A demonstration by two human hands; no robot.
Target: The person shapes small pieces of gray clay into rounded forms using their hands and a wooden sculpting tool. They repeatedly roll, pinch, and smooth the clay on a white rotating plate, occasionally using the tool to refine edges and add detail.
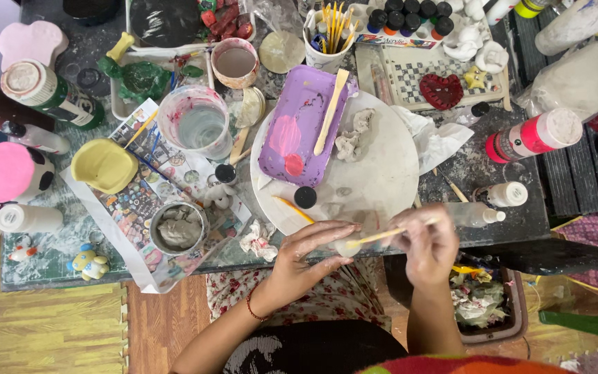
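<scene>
Shaping step: left hand (309, 253) pinches a clay lump (349, 246); right hand (429, 246) grips a wooden stick (389, 234) against it; steady pressure next.

A purple tray (297, 128) smeared with pink paint lies on a round white board (375, 176), a wooden stick (331, 111) across it and grey clay lumps (351, 136) beside it. Left of them stand a clear cup of water (201, 123), a yellow bowl (104, 165) and a tin of grey clay (178, 227). A pink-capped bottle (534, 135) lies at the bench's right.
</scene>
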